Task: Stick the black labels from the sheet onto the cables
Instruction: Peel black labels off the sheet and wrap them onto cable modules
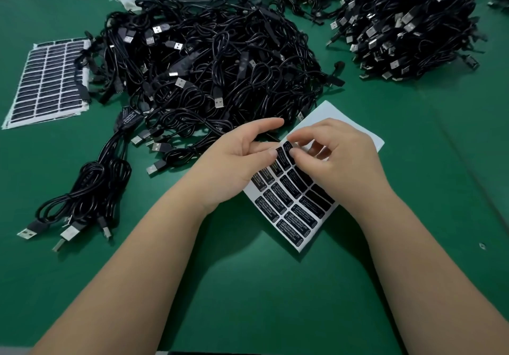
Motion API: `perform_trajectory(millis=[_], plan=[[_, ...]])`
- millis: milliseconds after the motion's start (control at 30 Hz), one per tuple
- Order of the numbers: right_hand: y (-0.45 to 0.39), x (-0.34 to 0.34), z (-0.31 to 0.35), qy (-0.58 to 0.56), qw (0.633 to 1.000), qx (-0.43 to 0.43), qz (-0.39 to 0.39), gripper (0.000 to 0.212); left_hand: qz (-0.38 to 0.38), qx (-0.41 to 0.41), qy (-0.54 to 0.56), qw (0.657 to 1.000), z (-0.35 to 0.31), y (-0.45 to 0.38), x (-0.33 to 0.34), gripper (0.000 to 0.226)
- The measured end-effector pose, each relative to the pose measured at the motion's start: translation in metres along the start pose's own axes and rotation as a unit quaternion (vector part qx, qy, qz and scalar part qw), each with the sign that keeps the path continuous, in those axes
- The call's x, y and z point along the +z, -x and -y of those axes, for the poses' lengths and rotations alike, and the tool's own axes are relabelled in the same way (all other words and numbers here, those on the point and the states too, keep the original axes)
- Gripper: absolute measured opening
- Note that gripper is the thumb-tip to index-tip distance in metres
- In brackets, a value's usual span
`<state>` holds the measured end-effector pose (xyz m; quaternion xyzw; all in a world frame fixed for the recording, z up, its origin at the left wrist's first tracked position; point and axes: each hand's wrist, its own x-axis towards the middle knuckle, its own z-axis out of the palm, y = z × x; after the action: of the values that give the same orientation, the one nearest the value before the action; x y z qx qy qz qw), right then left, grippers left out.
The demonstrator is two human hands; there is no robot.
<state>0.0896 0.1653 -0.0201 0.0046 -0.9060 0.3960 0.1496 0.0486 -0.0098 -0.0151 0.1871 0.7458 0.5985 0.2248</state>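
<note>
1. Step in hand: peeling a label off the sheet. Nothing stuck on a cable yet this cycle.
2. Right hand: fingers curled, thumb and forefinger pinching the label's top end, which looks lifted off the backing. The rest of the label appears still down.
3. Left hand: thumb tip pressed on the sheet just beside the label, holding the backing down. Forefinger is out straight above it, carrying nothing. Can't tell what the other fingers are doing; they're hidden under the palm.
4. Sheet lies on the green table, right in front, rotated diagonally. Upper part is bare backing; several rows of labels remain on the lower part.
5. Cables: big loose pile just beyond the sheet, touching its far corner. Small bundle off to the left, well apart from the hands; one piece at its top end seems to carry a label already.
6. Second pile far right, spare sheets far left. Neither in play.
7. Next move, my read: finish the peel at a low angle so the label doesn't curl onto itself, left thumb staying down until it's free. The left hand then has to fetch a cable from the pile.
8. Risk: adhesive catching the fingertip, or the sheet lifting with the label.
</note>
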Motion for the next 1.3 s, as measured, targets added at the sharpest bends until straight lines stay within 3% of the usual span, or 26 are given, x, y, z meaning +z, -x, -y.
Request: perform_trajectory(millis=[567,667,800,933,1067,1167,1300], plan=[[0.001,-0.001,0.01,0.056,0.998,-0.013,0.015,0.012,-0.042,0.0,-0.047,0.998,0.003,-0.003,0.002,0.043],[0.002,0.001,0.01,-0.01,0.999,0.036,0.019,0.016,-0.063,-0.005,-0.039,0.997,0.003,-0.002,0.003,0.042],[-0.002,-0.002,0.008,-0.265,0.945,0.186,0.042,0.018,-0.084,-0.011,-0.059,0.995,0.003,-0.001,0.009,0.039],[-0.008,-0.006,0.002,-0.4,0.884,0.24,0.012,0.016,-0.148,0.043,-0.27,0.95,0.001,0.001,0.015,0.037],[-0.009,-0.007,0.002,-0.455,0.85,0.268,-0.004,0.014,-0.196,0.064,-0.227,0.952,-0.002,0.001,0.015,0.016],[-0.01,-0.009,0.003,-0.469,0.83,0.3,0.012,0.013,-0.194,0.101,-0.254,0.942,-0.005,0.004,0.014,0.009],[-0.009,-0.011,0.004,-0.465,0.816,0.343,0.012,0.013,-0.163,0.17,-0.451,0.861,-0.005,0.004,0.005,0.021]])
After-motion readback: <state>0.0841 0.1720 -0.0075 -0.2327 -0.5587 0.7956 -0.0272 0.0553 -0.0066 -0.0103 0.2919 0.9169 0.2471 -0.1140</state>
